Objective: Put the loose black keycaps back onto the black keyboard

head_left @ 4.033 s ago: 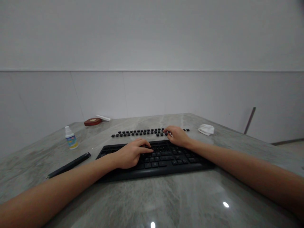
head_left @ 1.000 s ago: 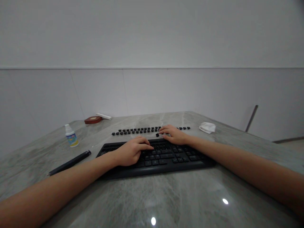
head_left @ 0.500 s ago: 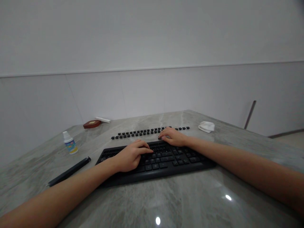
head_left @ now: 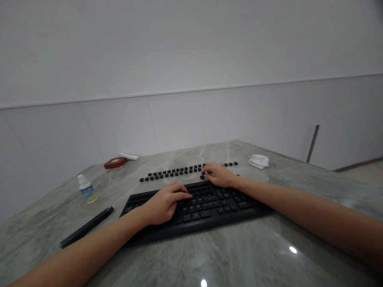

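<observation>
A black keyboard (head_left: 191, 228) lies on the grey marbled table, with some keys off its upper part. My left hand (head_left: 164, 203) rests on it, its index finger stretched over the middle keys and no object visible in it. My right hand (head_left: 220, 174) is over the keyboard's far edge, fingers bent in a pinch. A small black keycap (head_left: 202, 177) is at its thumb and fingertips; the exact contact is hard to make out. Just beyond stand two rows of loose keycaps (head_left: 166, 174), partly hidden behind my right hand.
On the left are a white spray bottle (head_left: 87, 190) and a long black pen-like tool (head_left: 86, 227). A reddish-brown wooden object (head_left: 115, 162) and a white bar (head_left: 128, 156) lie near the wall (head_left: 179, 123). A crumpled white cloth (head_left: 259, 161) is at the right.
The view has tilted up slightly, so the table sits lower. My right hand has shifted a little to the right, and the keycap at its fingertips with it. My left hand stays on the keyboard.
</observation>
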{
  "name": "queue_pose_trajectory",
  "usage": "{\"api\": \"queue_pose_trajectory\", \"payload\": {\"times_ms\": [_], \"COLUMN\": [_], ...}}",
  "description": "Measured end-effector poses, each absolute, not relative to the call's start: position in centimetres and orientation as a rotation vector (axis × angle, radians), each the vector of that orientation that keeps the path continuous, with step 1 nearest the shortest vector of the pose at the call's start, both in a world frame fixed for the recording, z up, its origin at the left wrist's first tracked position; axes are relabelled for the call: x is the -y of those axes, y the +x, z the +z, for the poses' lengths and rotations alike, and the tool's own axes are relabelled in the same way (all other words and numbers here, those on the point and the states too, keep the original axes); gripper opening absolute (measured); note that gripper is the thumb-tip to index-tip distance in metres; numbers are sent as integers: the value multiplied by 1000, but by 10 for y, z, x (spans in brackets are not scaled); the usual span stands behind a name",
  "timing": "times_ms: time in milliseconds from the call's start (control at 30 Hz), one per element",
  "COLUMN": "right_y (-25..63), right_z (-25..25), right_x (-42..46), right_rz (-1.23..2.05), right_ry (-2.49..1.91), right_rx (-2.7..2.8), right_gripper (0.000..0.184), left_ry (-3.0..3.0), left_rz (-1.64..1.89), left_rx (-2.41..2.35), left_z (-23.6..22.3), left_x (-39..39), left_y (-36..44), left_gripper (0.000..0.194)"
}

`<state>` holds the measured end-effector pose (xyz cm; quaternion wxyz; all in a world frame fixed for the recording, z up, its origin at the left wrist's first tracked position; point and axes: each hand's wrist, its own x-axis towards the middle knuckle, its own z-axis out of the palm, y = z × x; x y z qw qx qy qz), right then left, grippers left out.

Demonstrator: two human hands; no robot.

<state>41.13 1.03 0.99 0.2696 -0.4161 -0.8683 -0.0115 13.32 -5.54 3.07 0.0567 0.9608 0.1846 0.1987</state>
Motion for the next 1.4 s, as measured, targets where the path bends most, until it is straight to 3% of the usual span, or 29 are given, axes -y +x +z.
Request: {"api": "queue_pose_trajectory", "payload": {"times_ms": [200, 667, 967, 1167, 1400], "right_y": [412, 399, 401, 399, 394], "right_z": [8, 12, 14, 11, 23], "right_x": [-11, -29, -24, -25, -8], "right_rz": [-20, 87, 84, 119, 124], "right_ry": [-1089, -1134, -1231, -1246, -1144], "right_rx": [2354, 2459, 2339, 2329, 2211], "right_gripper": [33, 15, 29, 15, 29], "left_ry": [2926, 2920, 2920, 2901, 2919], "left_rz": [598, 598, 605, 596, 588], "left_rx": [-566, -577, -585, -612, -613], "left_z": [29, 29, 30, 29, 30], "left_x": [54, 55, 55, 55, 57], "left_y": [132, 131, 133, 132, 132], "left_gripper": [60, 63, 59, 60, 61]}}
